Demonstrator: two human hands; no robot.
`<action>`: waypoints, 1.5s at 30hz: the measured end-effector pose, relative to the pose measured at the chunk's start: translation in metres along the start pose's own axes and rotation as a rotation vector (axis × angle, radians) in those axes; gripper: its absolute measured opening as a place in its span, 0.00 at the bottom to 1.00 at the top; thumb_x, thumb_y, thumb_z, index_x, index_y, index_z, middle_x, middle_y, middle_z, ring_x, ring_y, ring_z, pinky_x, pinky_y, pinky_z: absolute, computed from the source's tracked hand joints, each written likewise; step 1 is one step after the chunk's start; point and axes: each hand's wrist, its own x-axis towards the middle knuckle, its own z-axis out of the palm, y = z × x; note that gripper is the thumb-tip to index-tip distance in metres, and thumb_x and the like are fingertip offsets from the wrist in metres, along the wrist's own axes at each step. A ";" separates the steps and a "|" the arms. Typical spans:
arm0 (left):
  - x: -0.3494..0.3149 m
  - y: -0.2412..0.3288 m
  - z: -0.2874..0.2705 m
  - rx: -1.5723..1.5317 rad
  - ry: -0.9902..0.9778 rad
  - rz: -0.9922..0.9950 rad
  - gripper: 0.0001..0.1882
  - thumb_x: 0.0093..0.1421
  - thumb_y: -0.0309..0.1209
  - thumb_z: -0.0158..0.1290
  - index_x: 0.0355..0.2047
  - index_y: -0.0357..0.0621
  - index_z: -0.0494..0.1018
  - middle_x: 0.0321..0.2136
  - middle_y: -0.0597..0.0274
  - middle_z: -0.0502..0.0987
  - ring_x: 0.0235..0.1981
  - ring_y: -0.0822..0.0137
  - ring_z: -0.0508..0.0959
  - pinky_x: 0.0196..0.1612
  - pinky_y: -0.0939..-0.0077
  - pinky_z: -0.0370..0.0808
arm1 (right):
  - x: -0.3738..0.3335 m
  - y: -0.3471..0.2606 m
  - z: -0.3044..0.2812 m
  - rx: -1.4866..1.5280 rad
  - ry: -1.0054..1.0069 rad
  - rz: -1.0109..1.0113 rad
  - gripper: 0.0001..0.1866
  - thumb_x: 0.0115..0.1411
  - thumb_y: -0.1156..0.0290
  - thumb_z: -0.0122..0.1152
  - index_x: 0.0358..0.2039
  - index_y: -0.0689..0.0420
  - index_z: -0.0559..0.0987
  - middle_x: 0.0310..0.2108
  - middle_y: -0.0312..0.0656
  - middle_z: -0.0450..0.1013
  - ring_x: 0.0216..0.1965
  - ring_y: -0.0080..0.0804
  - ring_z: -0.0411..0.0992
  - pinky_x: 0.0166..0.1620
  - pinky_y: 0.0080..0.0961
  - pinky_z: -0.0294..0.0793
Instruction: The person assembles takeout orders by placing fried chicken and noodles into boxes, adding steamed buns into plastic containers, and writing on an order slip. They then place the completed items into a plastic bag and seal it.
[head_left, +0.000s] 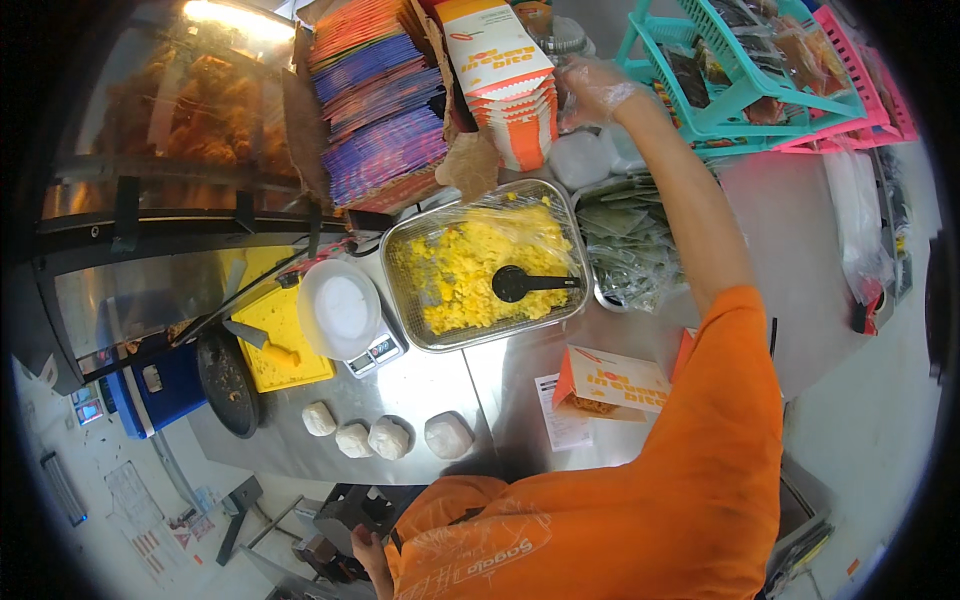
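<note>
My right arm stretches to the back of the counter. My right hand (596, 92), in a clear plastic glove, is beside a stack of white and orange paper food boxes (505, 75) and some clear plastic containers (565, 38). Its fingers blend into the clear plastic, so their grip is hard to see. Low at the left by my body hangs my left hand (372, 560), fingers loosely extended, with nothing visible in it. A metal mesh tray (425, 343) holds crumbled yellow food (465, 255), like scrambled egg, with a black scoop (515, 284) on it.
Several white wrapped lumps (388, 438) line the front edge. A bowl sits on a scale (375, 352); a yellow-handled knife (270, 347) lies on a yellow board (300, 370). An opened food box (615, 380) stands near me. Teal baskets (730, 120) and packets of dark green sheets (630, 240) are rightward.
</note>
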 end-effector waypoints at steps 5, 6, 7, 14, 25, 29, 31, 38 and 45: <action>0.033 0.143 -0.029 0.066 0.136 0.381 0.20 0.58 0.18 0.52 0.53 0.34 0.70 0.45 0.47 0.76 0.46 0.55 0.79 0.49 0.66 0.77 | -0.005 0.003 0.011 -0.014 0.064 -0.013 0.35 0.46 0.58 0.76 0.56 0.54 0.76 0.53 0.50 0.71 0.54 0.49 0.72 0.55 0.42 0.75; 0.038 0.181 -0.035 0.059 0.125 0.418 0.20 0.59 0.18 0.52 0.53 0.34 0.70 0.45 0.47 0.76 0.46 0.55 0.78 0.49 0.66 0.76 | -0.007 0.005 0.015 -0.041 0.102 -0.015 0.34 0.47 0.59 0.75 0.55 0.53 0.77 0.53 0.50 0.71 0.54 0.49 0.73 0.55 0.42 0.75; 0.045 0.221 -0.043 0.025 0.121 0.495 0.19 0.59 0.18 0.52 0.52 0.34 0.71 0.45 0.48 0.77 0.47 0.54 0.78 0.49 0.66 0.75 | -0.009 0.006 0.019 -0.066 0.137 -0.017 0.32 0.47 0.60 0.75 0.55 0.51 0.77 0.53 0.49 0.71 0.54 0.48 0.73 0.55 0.41 0.75; 0.052 0.481 -0.003 -0.055 -0.068 1.013 0.16 0.57 0.19 0.54 0.47 0.37 0.75 0.45 0.50 0.78 0.48 0.52 0.78 0.53 0.64 0.72 | 0.005 0.025 0.063 -0.176 0.328 -0.222 0.12 0.50 0.63 0.67 0.32 0.56 0.82 0.40 0.47 0.74 0.42 0.47 0.75 0.43 0.43 0.76; 0.035 0.748 0.168 -0.027 -0.252 1.589 0.31 0.56 0.25 0.53 0.61 0.28 0.61 0.60 0.34 0.64 0.60 0.39 0.68 0.62 0.55 0.69 | 0.001 0.040 0.061 -0.232 0.331 -0.270 0.08 0.48 0.70 0.68 0.27 0.59 0.81 0.36 0.47 0.75 0.43 0.47 0.75 0.45 0.42 0.75; 0.039 0.790 0.196 -0.026 -0.286 1.415 0.36 0.56 0.27 0.54 0.63 0.23 0.55 0.61 0.30 0.61 0.60 0.35 0.66 0.63 0.53 0.67 | -0.008 0.047 0.030 -0.072 0.464 -0.335 0.06 0.51 0.72 0.65 0.29 0.60 0.81 0.30 0.47 0.74 0.38 0.48 0.75 0.41 0.41 0.75; 0.038 0.793 0.206 -0.122 -0.300 1.329 0.38 0.56 0.28 0.54 0.63 0.22 0.53 0.62 0.29 0.59 0.61 0.34 0.65 0.64 0.53 0.66 | -0.008 0.048 0.020 -0.024 0.553 -0.383 0.05 0.54 0.72 0.65 0.30 0.60 0.81 0.30 0.48 0.74 0.36 0.48 0.75 0.40 0.39 0.75; 0.043 0.798 0.218 -0.283 -0.274 1.308 0.41 0.55 0.27 0.55 0.66 0.24 0.50 0.66 0.33 0.54 0.65 0.35 0.62 0.65 0.55 0.66 | 0.001 0.045 0.005 -0.014 0.566 -0.313 0.11 0.55 0.66 0.59 0.20 0.60 0.76 0.23 0.53 0.72 0.28 0.54 0.72 0.34 0.47 0.71; 0.045 0.816 0.218 0.070 -0.168 1.338 0.41 0.54 0.27 0.55 0.68 0.38 0.54 0.70 0.38 0.50 0.61 0.40 0.69 0.58 0.52 0.74 | 0.002 0.031 0.002 -0.137 0.528 -0.277 0.08 0.52 0.69 0.60 0.20 0.59 0.78 0.21 0.52 0.72 0.27 0.55 0.72 0.33 0.46 0.73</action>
